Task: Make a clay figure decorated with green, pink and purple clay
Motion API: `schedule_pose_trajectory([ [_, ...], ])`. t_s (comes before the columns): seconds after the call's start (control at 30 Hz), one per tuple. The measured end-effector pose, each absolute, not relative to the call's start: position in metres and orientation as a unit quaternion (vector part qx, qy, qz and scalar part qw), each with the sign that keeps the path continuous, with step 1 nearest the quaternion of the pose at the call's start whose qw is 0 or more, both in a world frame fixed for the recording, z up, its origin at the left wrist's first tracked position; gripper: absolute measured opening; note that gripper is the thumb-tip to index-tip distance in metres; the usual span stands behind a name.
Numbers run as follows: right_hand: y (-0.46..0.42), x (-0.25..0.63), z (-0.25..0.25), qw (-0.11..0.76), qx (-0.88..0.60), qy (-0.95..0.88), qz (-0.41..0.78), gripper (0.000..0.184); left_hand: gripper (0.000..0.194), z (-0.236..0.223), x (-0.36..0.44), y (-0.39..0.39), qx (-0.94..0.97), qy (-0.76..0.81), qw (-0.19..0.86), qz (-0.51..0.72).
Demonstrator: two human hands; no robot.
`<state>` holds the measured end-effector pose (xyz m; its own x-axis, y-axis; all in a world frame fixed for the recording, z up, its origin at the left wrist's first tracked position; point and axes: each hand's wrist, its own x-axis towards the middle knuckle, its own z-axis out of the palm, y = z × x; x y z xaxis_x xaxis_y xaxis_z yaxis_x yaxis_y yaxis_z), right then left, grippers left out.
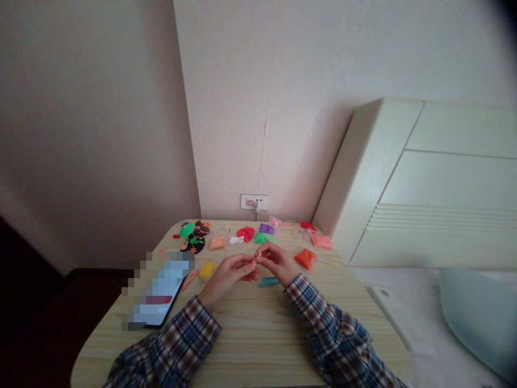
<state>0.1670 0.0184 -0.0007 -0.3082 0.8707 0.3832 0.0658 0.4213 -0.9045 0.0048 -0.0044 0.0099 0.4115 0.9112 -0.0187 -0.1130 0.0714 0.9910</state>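
Over there a plug sits in the wall socket; a pale-blue pillow lies on the bed by the panelled headboard.

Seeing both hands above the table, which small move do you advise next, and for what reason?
Perhaps pinch the small reddish piece gently: the left hand and right hand meet around it, so shaping seems possible without reaching for the blue-green item on the table.

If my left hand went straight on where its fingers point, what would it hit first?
Most likely your right hand, at the small reddish bit by its fingertips; the left hand points that way, though depth between them is unclear.
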Motion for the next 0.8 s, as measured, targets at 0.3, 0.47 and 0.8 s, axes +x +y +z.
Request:
schedule_pose_trajectory([
  [0.3, 0.015, 0.169, 0.007, 0.486, -0.307, -0.705, 0.415, 0.029, 0.027, 0.01, 0.002, -0.005, 0.521, 0.372, 0.637, 0.43],
  [0.47, 0.012, 0.17, 0.013, 0.483, -0.301, -0.718, 0.401, 0.034, 0.024, 0.011, 0.002, -0.006, 0.504, 0.382, 0.646, 0.429],
  [0.8, 0.018, 0.163, -0.003, 0.47, -0.304, -0.665, 0.494, 0.034, 0.024, 0.013, 0.003, -0.007, 0.507, 0.382, 0.637, 0.437],
])
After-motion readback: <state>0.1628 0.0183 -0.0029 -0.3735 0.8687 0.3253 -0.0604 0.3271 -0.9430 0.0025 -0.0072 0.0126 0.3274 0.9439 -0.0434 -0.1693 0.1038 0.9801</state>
